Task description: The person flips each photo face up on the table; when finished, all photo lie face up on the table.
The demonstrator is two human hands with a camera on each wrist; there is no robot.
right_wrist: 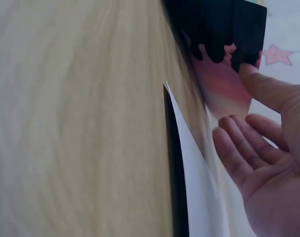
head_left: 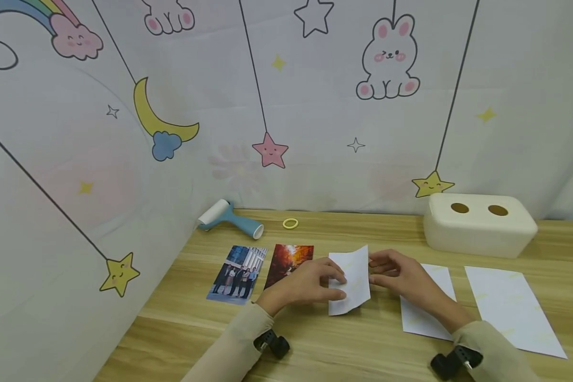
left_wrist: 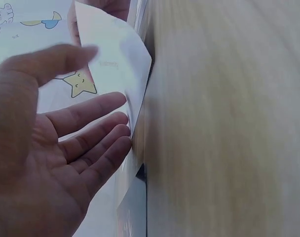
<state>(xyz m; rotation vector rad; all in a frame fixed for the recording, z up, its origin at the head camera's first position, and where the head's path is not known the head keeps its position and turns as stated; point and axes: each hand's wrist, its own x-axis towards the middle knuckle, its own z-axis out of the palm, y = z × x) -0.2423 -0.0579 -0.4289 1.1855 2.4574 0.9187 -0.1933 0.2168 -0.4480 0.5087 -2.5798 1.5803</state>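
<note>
A photo print (head_left: 355, 289) is partly raised from the wooden table, its white back towards my left hand (head_left: 310, 281). Its printed side shows dark shapes on a pink sky (right_wrist: 221, 89) in the right wrist view. The left fingers (left_wrist: 98, 111) are nearly straight, their tips at the print's white face, with the thumb apart from them. My right hand (head_left: 406, 273) is at the print's right edge. In the right wrist view its thumb overlaps the printed side, and its other fingers are loosely bent, not closed round anything.
Left lie a group photo (head_left: 234, 281) and an orange autumn photo (head_left: 286, 260). Right are two face-down white sheets, one smaller (head_left: 417, 317) beneath my right forearm, one larger (head_left: 508, 302). Behind are a blue-handled roller (head_left: 236, 218), a yellow ring (head_left: 290, 224) and a white two-holed box (head_left: 479, 233).
</note>
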